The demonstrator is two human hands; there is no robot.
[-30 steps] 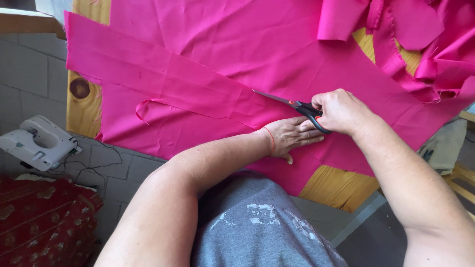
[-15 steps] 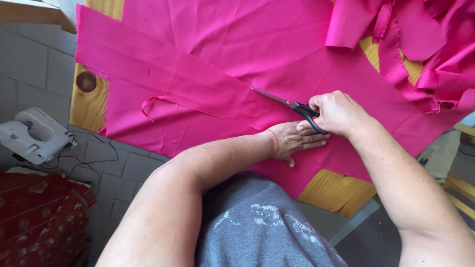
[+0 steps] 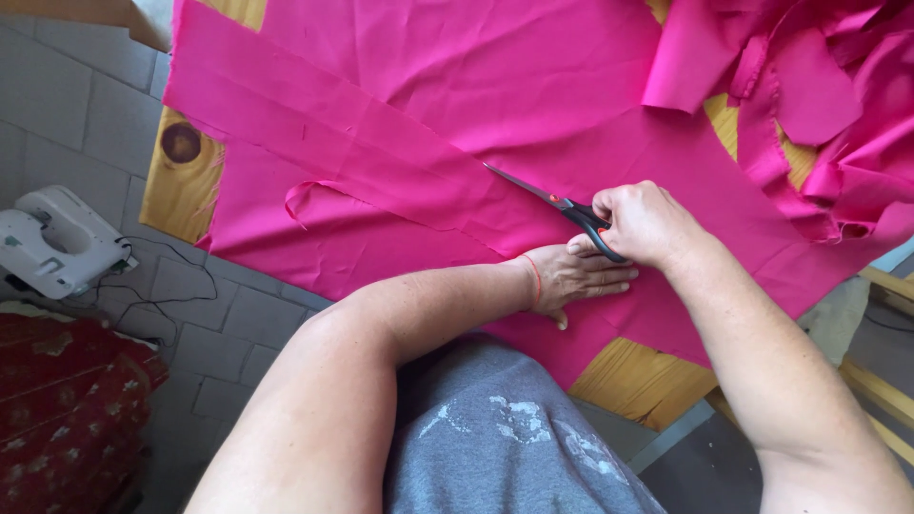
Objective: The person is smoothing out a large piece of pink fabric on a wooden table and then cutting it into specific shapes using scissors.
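Note:
A large sheet of bright pink fabric (image 3: 457, 86) lies spread over a wooden table (image 3: 181, 181). My right hand (image 3: 647, 224) grips black-handled scissors (image 3: 557, 205), whose blades point up and to the left along a fold or cut line in the cloth. My left hand (image 3: 576, 281) lies flat on the fabric just below the scissors, fingers together, pressing the cloth down. A thin red band circles my left wrist. A narrow pink strip (image 3: 314, 195) curls loose at the left of the sheet.
A heap of crumpled pink fabric pieces (image 3: 819, 105) fills the top right. A small white sewing machine (image 3: 52, 238) with a cable sits on the tiled floor at left, above a red patterned cloth (image 3: 67, 409). Part of a wooden frame (image 3: 881, 381) shows at right.
The view has shifted slightly, so the table and fabric sit further right and lower in the frame. Both hands and the scissors keep the same position on the cloth.

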